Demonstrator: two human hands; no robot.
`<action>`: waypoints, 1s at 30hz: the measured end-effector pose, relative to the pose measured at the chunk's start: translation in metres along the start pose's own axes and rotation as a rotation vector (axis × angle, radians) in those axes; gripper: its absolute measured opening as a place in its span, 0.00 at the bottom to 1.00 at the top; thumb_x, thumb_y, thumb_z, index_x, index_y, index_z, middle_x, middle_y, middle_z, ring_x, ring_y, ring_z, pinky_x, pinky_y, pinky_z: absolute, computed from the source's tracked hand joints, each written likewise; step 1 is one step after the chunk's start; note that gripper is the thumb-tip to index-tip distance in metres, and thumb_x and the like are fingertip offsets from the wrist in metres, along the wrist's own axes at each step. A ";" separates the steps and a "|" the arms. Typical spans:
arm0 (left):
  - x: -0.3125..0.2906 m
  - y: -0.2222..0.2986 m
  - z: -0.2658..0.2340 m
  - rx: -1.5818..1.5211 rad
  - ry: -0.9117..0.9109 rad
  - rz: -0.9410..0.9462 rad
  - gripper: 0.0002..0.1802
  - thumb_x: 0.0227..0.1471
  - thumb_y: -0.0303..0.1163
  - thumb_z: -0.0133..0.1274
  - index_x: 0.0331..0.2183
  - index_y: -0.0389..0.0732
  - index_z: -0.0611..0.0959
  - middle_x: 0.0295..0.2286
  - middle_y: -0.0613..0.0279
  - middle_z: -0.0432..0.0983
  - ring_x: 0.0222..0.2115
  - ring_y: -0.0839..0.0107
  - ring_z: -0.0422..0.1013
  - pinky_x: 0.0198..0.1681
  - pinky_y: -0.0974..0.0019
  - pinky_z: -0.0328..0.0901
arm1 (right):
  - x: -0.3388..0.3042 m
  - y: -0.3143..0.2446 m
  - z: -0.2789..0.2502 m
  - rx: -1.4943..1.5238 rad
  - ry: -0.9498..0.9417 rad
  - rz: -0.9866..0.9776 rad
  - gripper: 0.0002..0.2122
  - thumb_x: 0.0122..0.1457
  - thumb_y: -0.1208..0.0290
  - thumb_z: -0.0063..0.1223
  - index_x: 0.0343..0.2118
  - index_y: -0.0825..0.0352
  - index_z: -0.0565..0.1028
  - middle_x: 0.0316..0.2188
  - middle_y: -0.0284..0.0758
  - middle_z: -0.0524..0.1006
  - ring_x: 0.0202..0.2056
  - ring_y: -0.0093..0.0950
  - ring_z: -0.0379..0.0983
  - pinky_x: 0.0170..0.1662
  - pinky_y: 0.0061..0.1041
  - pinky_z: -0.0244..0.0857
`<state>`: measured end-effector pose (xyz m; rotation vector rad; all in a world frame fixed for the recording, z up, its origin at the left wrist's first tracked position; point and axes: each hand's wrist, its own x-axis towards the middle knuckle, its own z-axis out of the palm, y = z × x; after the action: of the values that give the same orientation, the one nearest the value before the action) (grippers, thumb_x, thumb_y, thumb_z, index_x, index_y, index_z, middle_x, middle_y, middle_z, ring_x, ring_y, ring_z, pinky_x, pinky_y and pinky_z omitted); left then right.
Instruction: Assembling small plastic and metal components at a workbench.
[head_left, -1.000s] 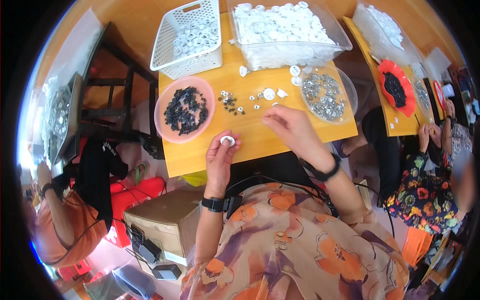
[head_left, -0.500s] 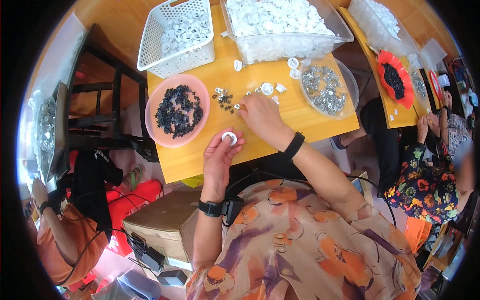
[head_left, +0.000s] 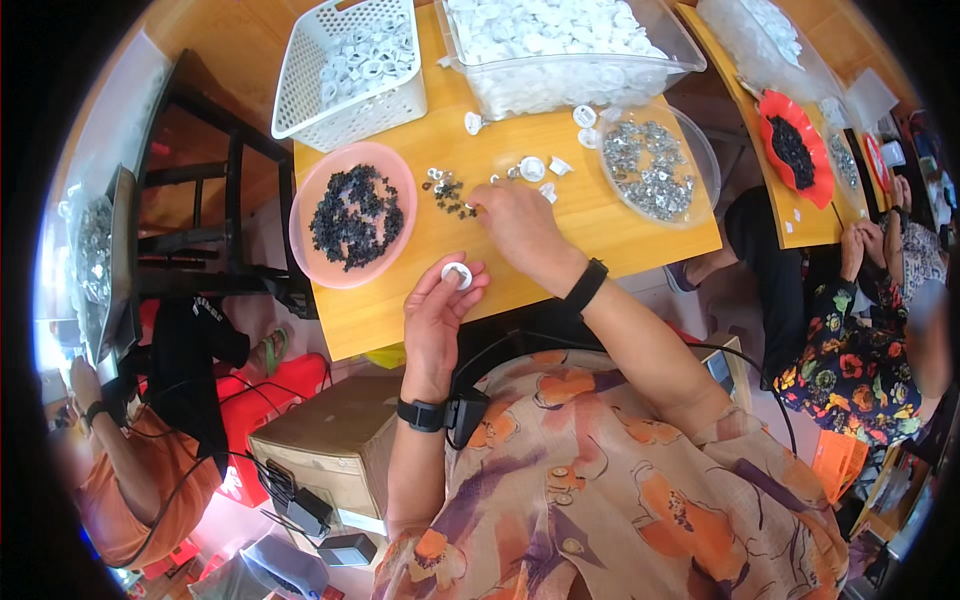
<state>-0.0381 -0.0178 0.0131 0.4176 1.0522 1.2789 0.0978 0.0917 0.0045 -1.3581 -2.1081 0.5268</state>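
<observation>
My left hand [head_left: 437, 303] is closed round a small round white plastic part [head_left: 457, 275], held just past the table's front edge with the thumb across it. My right hand [head_left: 520, 228] reaches over the table, its fingertips pinched beside a small pile of dark star-shaped pieces [head_left: 452, 198]; whatever is between them is too small to make out. Left of the pile stands a pink bowl [head_left: 303, 237] with many black star-shaped pieces [head_left: 357, 220]. Several white plastic parts [head_left: 532, 169] lie beyond my right hand. On the right is a clear round tray [head_left: 708, 165] of shiny metal pieces [head_left: 647, 168].
A white perforated basket [head_left: 350, 118] and a large clear bin [head_left: 580, 72], both with white parts, stand along the table's far side. One person [head_left: 150, 450] sits at the left, another [head_left: 850, 350] at a table on the right with a red dish [head_left: 822, 165]. Cardboard box [head_left: 320, 430] below.
My right hand has shifted slightly left, its fingertips now at the edge of the dark pile. A small white piece seen at those fingertips before is no longer visible. My left hand keeps its hold.
</observation>
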 end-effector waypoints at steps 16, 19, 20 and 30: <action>0.009 -0.009 0.002 -0.124 0.030 0.033 0.16 0.57 0.27 0.48 0.46 0.32 0.72 0.41 0.50 0.73 0.41 0.68 0.71 0.49 0.71 0.67 | -0.001 0.012 0.005 0.042 -0.167 0.028 0.03 0.49 0.76 0.51 0.25 0.70 0.74 0.27 0.46 0.74 0.29 0.45 0.72 0.33 0.39 0.66; 0.014 -0.006 0.003 -0.194 0.037 0.011 0.11 0.55 0.27 0.50 0.41 0.34 0.74 0.38 0.56 0.74 0.36 0.70 0.72 0.44 0.72 0.68 | -0.006 0.013 -0.005 0.181 -0.138 -0.007 0.04 0.49 0.77 0.51 0.27 0.71 0.74 0.26 0.45 0.74 0.29 0.44 0.72 0.33 0.37 0.65; 0.016 -0.005 0.004 -0.196 0.026 -0.002 0.11 0.56 0.28 0.50 0.40 0.35 0.75 0.37 0.56 0.74 0.35 0.71 0.72 0.43 0.73 0.68 | -0.008 0.013 -0.007 0.182 -0.144 -0.012 0.04 0.49 0.77 0.51 0.27 0.71 0.74 0.26 0.45 0.74 0.29 0.44 0.72 0.33 0.37 0.65; 0.020 0.004 0.019 -0.213 -0.114 -0.083 0.09 0.58 0.32 0.48 0.36 0.36 0.77 0.28 0.63 0.74 0.26 0.76 0.70 0.31 0.76 0.66 | -0.023 -0.010 -0.037 0.735 -0.110 -0.112 0.04 0.50 0.81 0.53 0.29 0.69 0.72 0.25 0.37 0.72 0.26 0.33 0.71 0.29 0.26 0.64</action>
<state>-0.0258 0.0071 0.0176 0.2781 0.8192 1.2629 0.1227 0.0676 0.0328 -0.7936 -1.7720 1.1999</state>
